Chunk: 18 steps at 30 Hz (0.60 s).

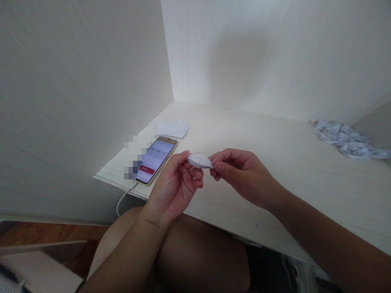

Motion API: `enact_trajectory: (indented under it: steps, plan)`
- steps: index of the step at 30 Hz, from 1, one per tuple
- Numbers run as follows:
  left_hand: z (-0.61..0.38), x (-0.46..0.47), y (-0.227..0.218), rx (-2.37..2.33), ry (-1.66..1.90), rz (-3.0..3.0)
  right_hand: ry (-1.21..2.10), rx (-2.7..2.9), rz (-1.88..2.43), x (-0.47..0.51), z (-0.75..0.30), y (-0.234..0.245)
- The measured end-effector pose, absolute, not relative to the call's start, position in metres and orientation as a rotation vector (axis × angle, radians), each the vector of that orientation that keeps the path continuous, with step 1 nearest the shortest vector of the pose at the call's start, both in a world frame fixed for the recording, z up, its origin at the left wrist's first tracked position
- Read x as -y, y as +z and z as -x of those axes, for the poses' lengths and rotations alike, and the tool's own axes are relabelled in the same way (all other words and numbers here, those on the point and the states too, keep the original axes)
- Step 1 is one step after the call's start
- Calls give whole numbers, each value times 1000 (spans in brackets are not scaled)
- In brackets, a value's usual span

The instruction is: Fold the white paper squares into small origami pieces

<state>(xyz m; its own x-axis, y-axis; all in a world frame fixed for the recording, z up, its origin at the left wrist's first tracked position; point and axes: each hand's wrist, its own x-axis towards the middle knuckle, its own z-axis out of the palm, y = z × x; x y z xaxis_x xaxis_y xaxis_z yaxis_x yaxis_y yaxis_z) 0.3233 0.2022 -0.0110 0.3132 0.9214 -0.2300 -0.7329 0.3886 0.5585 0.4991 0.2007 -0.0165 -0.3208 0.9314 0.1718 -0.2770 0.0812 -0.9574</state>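
A small folded white paper shape (200, 161) is held between both my hands, a little above the front edge of the white desk (275, 162). My left hand (175, 185) pinches its left end with thumb and fingers curled. My right hand (241, 175) pinches its right end, fingers closed round it.
A phone (156, 159) with a timer on its screen lies at the desk's left edge, a white cable (124, 198) hanging from it. A stack of white paper sheets (172, 129) lies behind it. A heap of folded paper pieces (348, 140) sits at the far right. Walls enclose the desk.
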Motion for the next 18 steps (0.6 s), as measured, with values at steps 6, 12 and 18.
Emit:
enact_trajectory:
  steps: [6, 12, 18]
  plan:
    - [-323, -201, -13, -506, 1117, -459, 1544, 1267, 754, -198, -499, -11]
    - [-321, -201, -14, -442, 1120, -490, 1558, 1195, 755, -197, -498, -9]
    - [-320, -200, -20, -400, 1070, -573, 1643, 994, 746, -198, -499, -5]
